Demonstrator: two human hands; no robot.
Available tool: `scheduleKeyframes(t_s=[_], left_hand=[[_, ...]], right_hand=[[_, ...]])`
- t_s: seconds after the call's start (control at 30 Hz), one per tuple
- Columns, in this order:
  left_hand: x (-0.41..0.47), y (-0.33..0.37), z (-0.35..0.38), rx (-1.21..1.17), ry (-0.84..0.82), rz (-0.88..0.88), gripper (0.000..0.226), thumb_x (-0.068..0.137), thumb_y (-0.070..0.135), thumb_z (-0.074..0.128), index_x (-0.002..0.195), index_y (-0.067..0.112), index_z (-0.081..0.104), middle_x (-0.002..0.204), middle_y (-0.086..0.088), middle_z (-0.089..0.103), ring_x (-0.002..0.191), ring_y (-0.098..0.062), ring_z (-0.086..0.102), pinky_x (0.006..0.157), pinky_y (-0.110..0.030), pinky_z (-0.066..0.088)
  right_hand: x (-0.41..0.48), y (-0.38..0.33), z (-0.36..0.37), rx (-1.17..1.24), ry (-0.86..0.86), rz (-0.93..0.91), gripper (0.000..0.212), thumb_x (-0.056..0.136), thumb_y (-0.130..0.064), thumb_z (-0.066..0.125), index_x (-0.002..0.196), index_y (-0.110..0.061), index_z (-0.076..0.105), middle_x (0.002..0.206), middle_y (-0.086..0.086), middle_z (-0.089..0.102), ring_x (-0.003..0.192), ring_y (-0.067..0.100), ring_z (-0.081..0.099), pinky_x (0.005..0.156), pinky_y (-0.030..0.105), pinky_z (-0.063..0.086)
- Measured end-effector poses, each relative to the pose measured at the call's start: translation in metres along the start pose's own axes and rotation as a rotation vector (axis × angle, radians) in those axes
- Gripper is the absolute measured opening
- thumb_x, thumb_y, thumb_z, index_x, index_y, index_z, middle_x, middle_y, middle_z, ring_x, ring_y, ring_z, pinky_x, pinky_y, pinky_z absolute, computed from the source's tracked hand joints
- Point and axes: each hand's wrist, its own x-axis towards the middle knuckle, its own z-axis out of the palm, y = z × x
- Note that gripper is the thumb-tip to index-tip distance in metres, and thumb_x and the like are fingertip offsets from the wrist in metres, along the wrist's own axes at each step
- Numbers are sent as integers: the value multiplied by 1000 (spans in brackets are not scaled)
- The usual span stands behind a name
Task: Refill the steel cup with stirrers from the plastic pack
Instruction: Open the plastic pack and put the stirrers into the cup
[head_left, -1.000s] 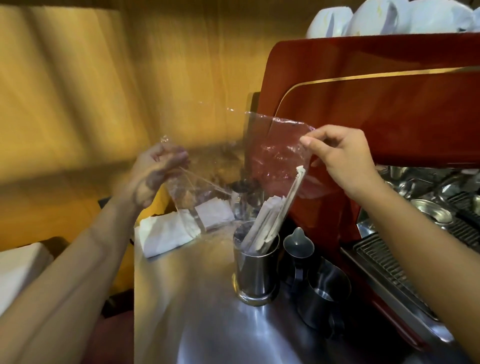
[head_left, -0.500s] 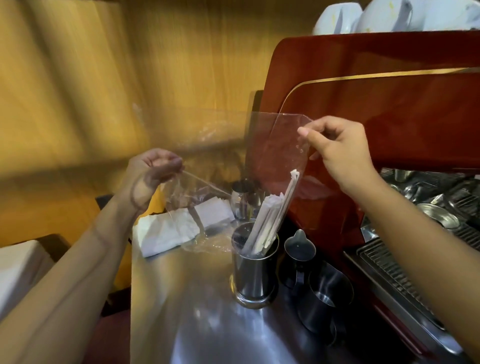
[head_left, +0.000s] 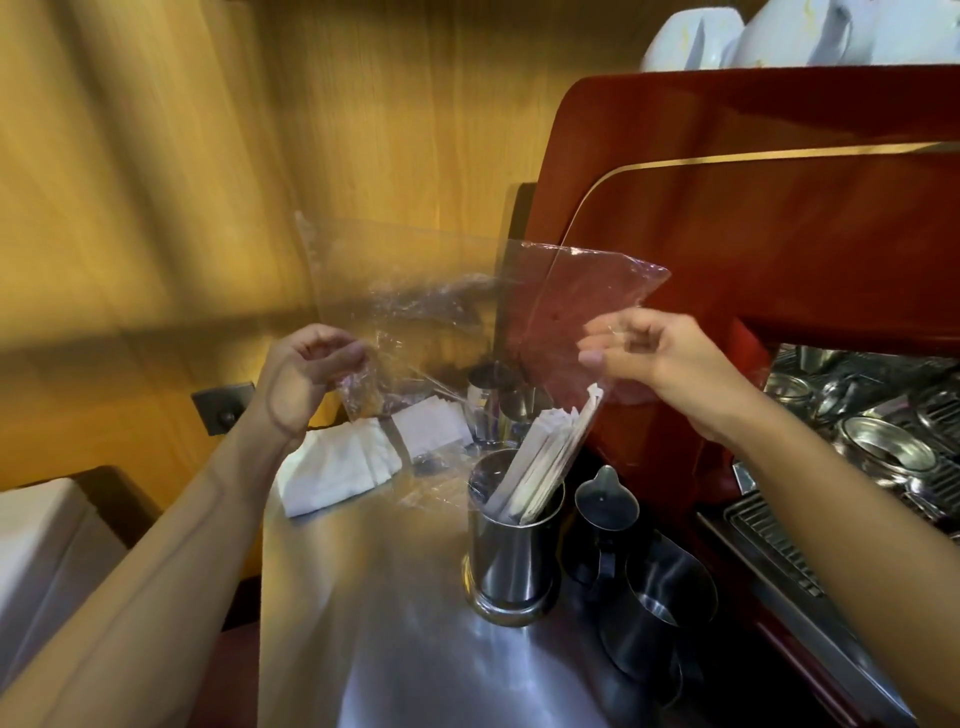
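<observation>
The steel cup (head_left: 511, 561) stands on the steel counter, with paper-wrapped stirrers (head_left: 545, 457) leaning out of it to the upper right. Above it hangs the clear plastic pack (head_left: 441, 306), stretched between both hands and looking empty. My left hand (head_left: 311, 374) pinches the pack's lower left corner. My right hand (head_left: 654, 358) grips its right side, just above the top of the stirrers. The pack's lower edge drapes down beside the cup.
Two steel milk pitchers (head_left: 649, 608) stand right of the cup. A red espresso machine (head_left: 753, 234) with its drip tray (head_left: 769, 540) fills the right side. White folded napkins (head_left: 343, 467) lie behind the cup. White cups (head_left: 779, 31) sit on top of the machine.
The pack has been lifted and spread wider above the cup. My right hand has dropped lower along the pack's right side; my left hand stays on the left corner.
</observation>
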Motion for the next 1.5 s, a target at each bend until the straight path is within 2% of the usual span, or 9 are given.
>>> scheduleKeyframes(t_s=[0.1,0.23,0.33,0.43,0.53,0.73,1.17,1.33,1.5], left_hand=[[0,-5,-2,-14,38,3,13,78,9,68,72,20,66,60,9,70,59,-7,63,56,-16,50],[-1,-8,-4,-50,7,-35,6,75,16,70,73,21,68,64,7,71,63,-9,64,60,-20,50],[-1,-10,-2,-78,-37,-105,15,67,26,73,81,22,68,74,2,71,69,-10,66,62,-26,49],[-4,-15,3,-74,-81,-148,24,64,25,73,85,15,65,76,-1,71,65,-8,67,54,-19,50],[-4,-14,1,-21,-61,-108,16,66,32,72,76,20,70,68,4,72,69,-11,66,64,-23,51],[0,0,-8,-11,-34,-28,13,68,36,74,72,24,71,68,7,72,69,-9,66,75,-33,49],[-4,15,-4,-37,1,69,5,73,22,74,73,20,70,64,5,72,65,-11,65,67,-22,55],[-3,9,0,-1,2,68,5,81,17,67,76,16,67,63,5,71,63,-11,64,67,-24,55],[-5,-5,-2,-28,65,-13,4,81,13,66,78,16,66,61,6,71,61,-12,65,68,-31,53]], right_hand=[[-7,10,3,-39,-20,21,27,64,-30,76,88,-21,69,89,8,70,79,16,64,74,33,53],[-10,15,11,0,133,-35,2,77,-12,71,76,-12,73,77,21,64,68,24,56,70,37,48],[-8,13,15,43,170,-33,5,77,-11,71,73,-13,72,68,13,63,64,19,54,63,29,47],[-3,10,17,50,192,-42,10,78,-17,71,70,-12,72,61,-2,67,59,7,58,59,24,48],[2,4,15,78,197,-93,20,80,-18,69,70,-1,71,52,-9,67,53,0,59,53,12,45],[12,-12,16,117,224,-204,16,79,-18,69,66,-11,72,56,-8,68,56,4,58,50,12,44],[13,-22,11,100,261,-298,13,79,-15,69,67,-20,70,59,-11,70,57,5,60,52,17,47],[10,-13,14,10,156,-168,7,80,-21,69,72,-21,68,62,-5,67,53,1,57,48,13,45],[-3,10,20,-12,118,-42,8,78,-13,70,76,-21,69,74,14,62,61,17,54,52,19,47]])
